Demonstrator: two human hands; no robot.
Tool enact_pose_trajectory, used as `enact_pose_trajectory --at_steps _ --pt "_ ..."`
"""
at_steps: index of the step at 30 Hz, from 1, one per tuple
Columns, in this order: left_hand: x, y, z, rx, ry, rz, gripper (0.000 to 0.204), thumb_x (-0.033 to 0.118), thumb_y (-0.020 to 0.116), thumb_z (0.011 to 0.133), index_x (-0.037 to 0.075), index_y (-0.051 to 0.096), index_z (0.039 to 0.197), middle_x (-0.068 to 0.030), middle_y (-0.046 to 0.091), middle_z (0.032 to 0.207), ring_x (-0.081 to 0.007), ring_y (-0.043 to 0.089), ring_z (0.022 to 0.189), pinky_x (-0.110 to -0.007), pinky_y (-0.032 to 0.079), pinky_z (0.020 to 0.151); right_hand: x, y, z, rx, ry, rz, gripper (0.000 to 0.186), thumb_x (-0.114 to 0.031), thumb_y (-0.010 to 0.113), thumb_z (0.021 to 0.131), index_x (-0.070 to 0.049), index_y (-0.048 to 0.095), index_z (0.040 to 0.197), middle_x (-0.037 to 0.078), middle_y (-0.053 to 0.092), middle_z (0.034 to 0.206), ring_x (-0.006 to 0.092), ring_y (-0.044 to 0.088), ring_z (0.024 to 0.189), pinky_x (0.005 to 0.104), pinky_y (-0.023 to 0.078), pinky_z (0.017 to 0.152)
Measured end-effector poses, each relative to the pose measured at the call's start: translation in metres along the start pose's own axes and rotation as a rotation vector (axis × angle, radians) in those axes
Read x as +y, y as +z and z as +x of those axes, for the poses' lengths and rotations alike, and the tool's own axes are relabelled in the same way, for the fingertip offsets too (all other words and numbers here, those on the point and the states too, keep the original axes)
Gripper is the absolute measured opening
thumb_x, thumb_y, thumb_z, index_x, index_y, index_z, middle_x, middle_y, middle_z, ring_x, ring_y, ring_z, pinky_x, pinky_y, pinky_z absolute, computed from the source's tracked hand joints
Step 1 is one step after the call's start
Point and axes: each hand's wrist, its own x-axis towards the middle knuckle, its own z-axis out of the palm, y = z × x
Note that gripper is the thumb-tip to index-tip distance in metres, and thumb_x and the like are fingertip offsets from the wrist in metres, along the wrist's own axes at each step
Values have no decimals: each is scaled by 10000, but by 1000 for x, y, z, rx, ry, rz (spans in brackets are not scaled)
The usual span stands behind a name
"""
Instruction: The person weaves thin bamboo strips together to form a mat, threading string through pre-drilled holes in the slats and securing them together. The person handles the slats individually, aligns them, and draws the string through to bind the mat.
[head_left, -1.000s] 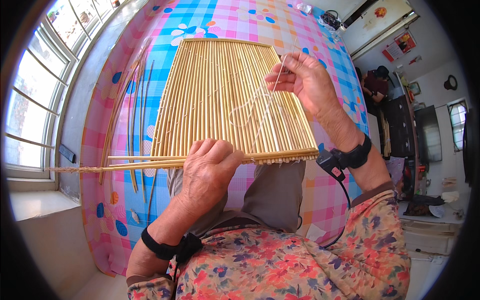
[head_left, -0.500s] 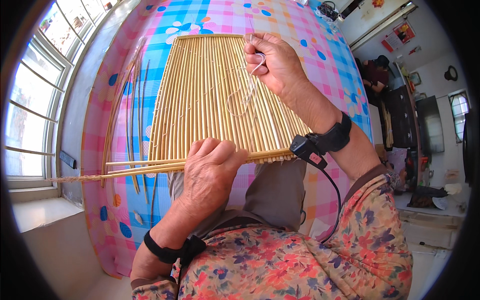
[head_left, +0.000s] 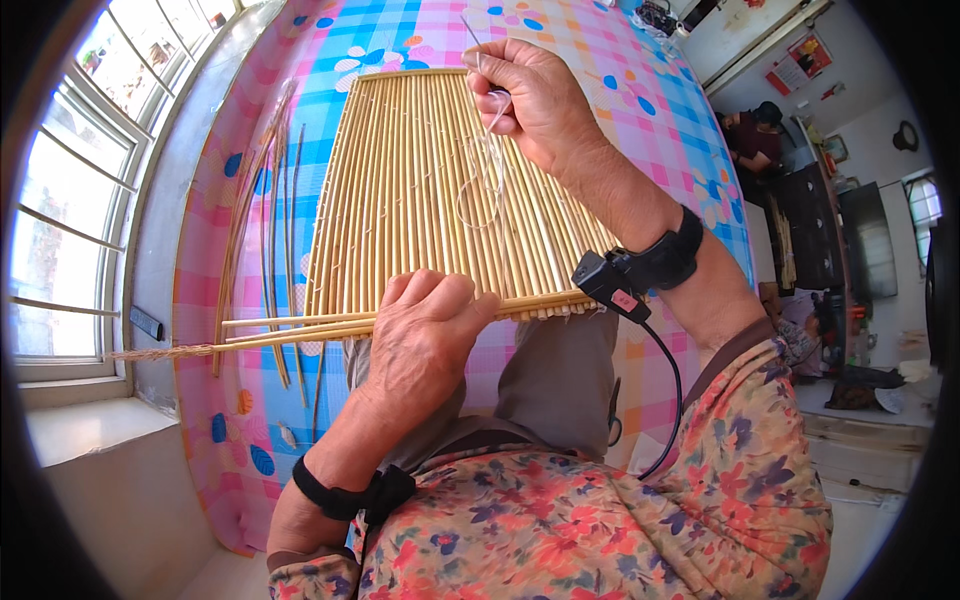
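Note:
A mat of pale straw-coloured stalks [head_left: 400, 190], laid side by side and stitched with thread, spreads in front of me over my knees. My left hand [head_left: 425, 330] is closed around its near edge and the loose stalks [head_left: 290, 333] lying along it; one ends in a feathery tip at the left. Above the mat's far right part, my right hand [head_left: 540, 105] pinches a thin needle [head_left: 470, 31] that points up. White thread [head_left: 492, 165] hangs from this hand in loops over the mat. The fingertips of my left hand are hidden under the stalks.
More loose stalks [head_left: 270, 250] lie left of the mat on the checked, flowered cloth [head_left: 640, 140]. A barred window [head_left: 75, 220] and a sill with a dark remote-like object [head_left: 146, 323] border the left. Another person [head_left: 757, 140] is at the far right. A black cable [head_left: 672, 375] hangs from my right wrist.
My right hand has moved a little left and up with the needle and thread, and the needle shows more clearly. My left hand stays on the near edge.

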Motion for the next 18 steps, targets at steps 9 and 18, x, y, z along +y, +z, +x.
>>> enact_pose_trajectory --at_steps 9,18 --pt "-11 -4 -6 75 -7 -26 265 39 680 723 68 656 985 -36 625 899 -239 610 867 -397 446 844 -78 -93 -37 -90 31 -1162 358 -226 467 997 -54 538 1302 58 672 955 101 637 692 224 530 569" --pt "-11 -16 -12 115 -110 -57 160 14 683 791 27 670 951 -91 639 976 -277 612 890 -381 481 774 -144 -116 -72 -112 -195 -1273 140 -128 563 955 -22 630 1016 46 662 935 119 636 834 248 505 718"
